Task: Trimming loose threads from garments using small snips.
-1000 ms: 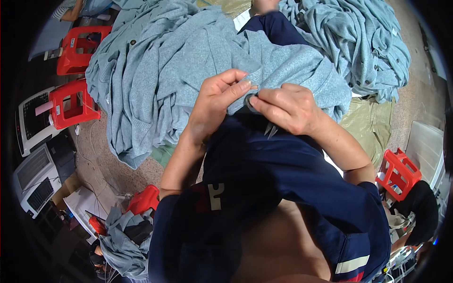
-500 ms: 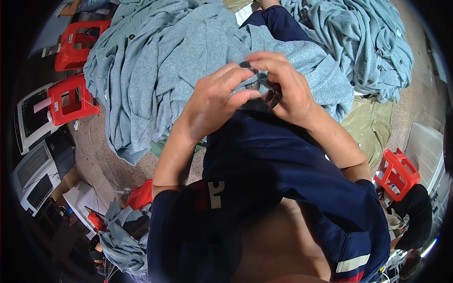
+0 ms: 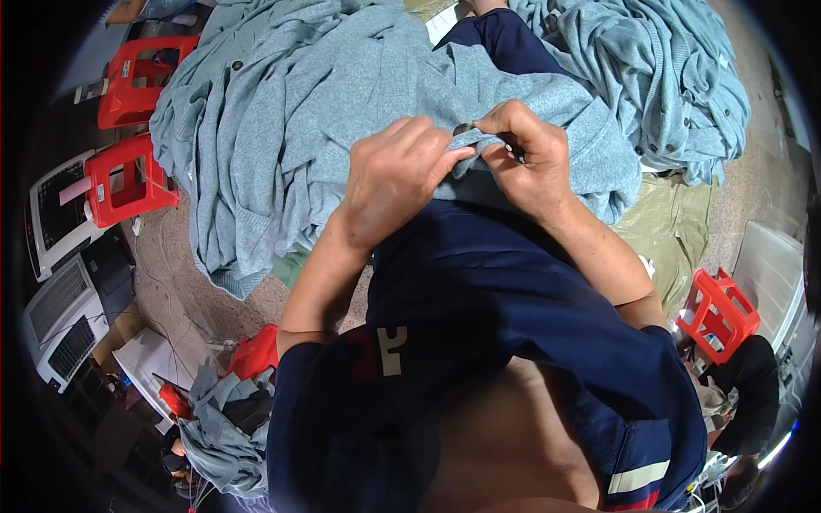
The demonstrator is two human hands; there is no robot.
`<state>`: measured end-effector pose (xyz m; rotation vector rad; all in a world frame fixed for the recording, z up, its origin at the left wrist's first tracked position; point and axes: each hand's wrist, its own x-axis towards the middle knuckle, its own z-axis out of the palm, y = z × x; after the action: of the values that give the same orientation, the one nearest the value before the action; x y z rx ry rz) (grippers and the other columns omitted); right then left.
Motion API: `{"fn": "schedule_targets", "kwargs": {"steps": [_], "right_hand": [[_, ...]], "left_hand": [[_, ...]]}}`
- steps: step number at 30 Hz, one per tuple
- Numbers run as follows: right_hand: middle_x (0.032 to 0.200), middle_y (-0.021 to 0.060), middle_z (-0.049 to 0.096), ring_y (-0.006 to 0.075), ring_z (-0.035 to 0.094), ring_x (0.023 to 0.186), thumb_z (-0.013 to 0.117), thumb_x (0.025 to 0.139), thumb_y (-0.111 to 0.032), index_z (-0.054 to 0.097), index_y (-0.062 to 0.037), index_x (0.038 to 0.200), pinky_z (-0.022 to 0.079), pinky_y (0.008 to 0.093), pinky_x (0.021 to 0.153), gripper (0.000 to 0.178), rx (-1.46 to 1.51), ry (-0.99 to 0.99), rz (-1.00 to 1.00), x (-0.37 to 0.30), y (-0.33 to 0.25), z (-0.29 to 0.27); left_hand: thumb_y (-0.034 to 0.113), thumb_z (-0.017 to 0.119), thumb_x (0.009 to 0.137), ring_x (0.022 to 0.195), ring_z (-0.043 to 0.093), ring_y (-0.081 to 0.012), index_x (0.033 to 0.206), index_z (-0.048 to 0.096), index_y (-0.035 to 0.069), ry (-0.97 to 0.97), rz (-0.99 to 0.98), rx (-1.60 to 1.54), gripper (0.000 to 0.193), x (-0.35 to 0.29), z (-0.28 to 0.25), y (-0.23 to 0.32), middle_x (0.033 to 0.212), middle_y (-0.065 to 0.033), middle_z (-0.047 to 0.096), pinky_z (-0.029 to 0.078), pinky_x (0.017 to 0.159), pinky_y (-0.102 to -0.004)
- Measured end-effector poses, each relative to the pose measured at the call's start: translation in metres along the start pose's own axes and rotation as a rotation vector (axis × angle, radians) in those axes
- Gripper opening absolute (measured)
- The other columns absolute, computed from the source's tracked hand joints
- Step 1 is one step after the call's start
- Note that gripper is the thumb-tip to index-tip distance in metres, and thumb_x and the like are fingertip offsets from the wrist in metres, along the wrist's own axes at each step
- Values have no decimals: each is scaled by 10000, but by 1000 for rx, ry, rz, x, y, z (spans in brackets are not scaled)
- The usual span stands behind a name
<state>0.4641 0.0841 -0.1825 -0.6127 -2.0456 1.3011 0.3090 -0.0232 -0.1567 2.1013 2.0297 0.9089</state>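
Note:
A light blue-grey knit cardigan is spread over my lap. My left hand is closed on its edge, the thumb and fingers pinching a narrow strip of the knit. Facing it, my right hand pinches the same strip between thumb and forefinger. A dark round button shows on the strip between the two hands, partly covered by fingers. Something small, dark and pointed, like thread snips, is tucked in my right palm; most of it is hidden.
A heap of similar buttoned knitwear lies at the far right over an olive sheet. Red stools stand at left and right. More grey-blue garments are piled at lower left, near white machines and floor cables.
My right fingers, raised and blurred before, have come down and now pinch the strip. My left hand has turned slightly over it. The snips-like thing shows less than before.

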Motion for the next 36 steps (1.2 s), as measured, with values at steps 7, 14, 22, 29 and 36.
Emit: {"fn": "schedule_targets", "kwargs": {"steps": [7,14,22,29,36], "right_hand": [[788,92,587,271,633,669,689,695,54,576,-44,915,490,345,561,266,-218,-56,-122,4,-3,-4],[969,96,586,326,631,869,721,736,-47,598,-37,927,513,429,762,227,-613,-576,20,-8,25,-73],[957,142,680,267,686,865,657,789,71,636,-22,1080,527,355,764,306,-334,-376,300,-3,28,-106],[981,73,641,189,640,844,663,712,119,709,-63,964,515,277,685,314,-475,121,-207,8,-2,-109],[806,74,639,199,639,651,697,673,-63,663,-35,859,503,285,519,191,-291,34,-747,13,-22,-37]], "left_hand": [[214,765,773,644,584,-202,759,600,59,199,42,176,226,0,17,-5,711,-51,559,435,541,-313],[213,743,776,767,582,-225,790,672,48,-361,-119,-37,180,-27,-23,-49,761,-58,598,406,726,-342],[191,669,828,1123,539,-252,878,619,27,-425,-122,142,179,-20,-65,-70,1046,-54,624,246,1099,-431],[99,731,820,733,526,-80,819,605,43,-70,-355,-826,138,9,-92,-13,740,0,564,463,796,-271],[146,701,897,777,555,-28,1005,664,-19,-233,-728,-1248,200,24,-26,9,886,-1,652,436,692,-171]]}}
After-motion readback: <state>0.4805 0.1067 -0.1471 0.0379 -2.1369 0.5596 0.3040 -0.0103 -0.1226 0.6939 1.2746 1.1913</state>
